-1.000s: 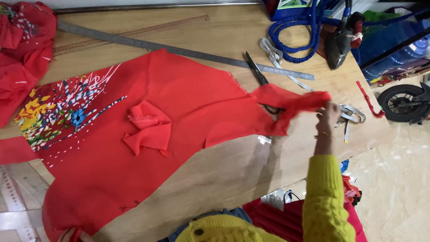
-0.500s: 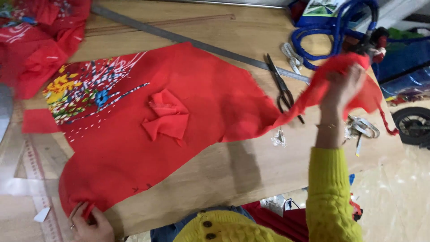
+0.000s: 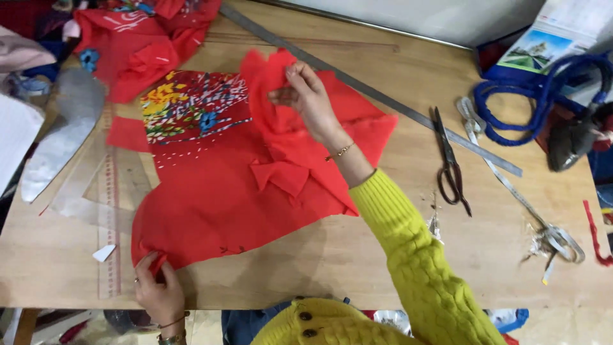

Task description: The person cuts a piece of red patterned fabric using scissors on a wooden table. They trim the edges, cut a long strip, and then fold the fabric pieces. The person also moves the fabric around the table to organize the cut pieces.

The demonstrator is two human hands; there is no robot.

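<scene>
While both hands pinch the red fabric (image 3: 236, 191), right hand (image 3: 306, 96) lifts its edge, left hand (image 3: 156, 291) holds a corner.

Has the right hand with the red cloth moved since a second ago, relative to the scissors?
Yes. The right hand, pinching the red cloth, has carried its edge leftward from beside the scissors to over the cloth's middle, folding it.

Printed booklet or calendar (image 3: 554, 39) at far right corner of wooden table (image 3: 408, 255), partly cut by frame edge. Rectangular, lying tilted; landscape photo on near page in green and sky blue with white border, pale page above. Touching coil of blue cord (image 3: 536, 105) at lower edge. Small white tag-like scrap (image 3: 104, 253) near left front edge, on clear ruler (image 3: 108, 217). No screens, no signs seen.
</scene>
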